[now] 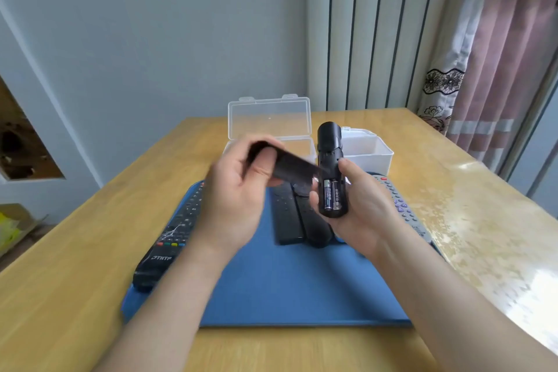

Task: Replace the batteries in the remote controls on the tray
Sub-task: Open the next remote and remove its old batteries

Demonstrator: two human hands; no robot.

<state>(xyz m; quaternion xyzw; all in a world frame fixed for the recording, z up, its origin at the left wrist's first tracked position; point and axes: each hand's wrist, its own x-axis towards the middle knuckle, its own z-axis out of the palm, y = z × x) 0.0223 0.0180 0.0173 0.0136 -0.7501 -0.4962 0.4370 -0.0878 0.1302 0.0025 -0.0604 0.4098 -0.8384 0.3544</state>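
Your right hand [359,205] is making its grip around the lower end of the black remote [330,169], back side facing you, its long axis running up and away from you. The compartment is lying open, with two batteries [332,194] sitting side by side along that same axis, just above your palm. Your left hand [238,193] is pinching the removed battery cover [283,164], blurred, just left of the remote and tilted toward it. Below, the other remotes are waiting on the blue tray [302,290], and the clear boxes [270,118] are standing beyond on the tabletop [75,251]. Judging by this, your left hand is nearer the batteries.
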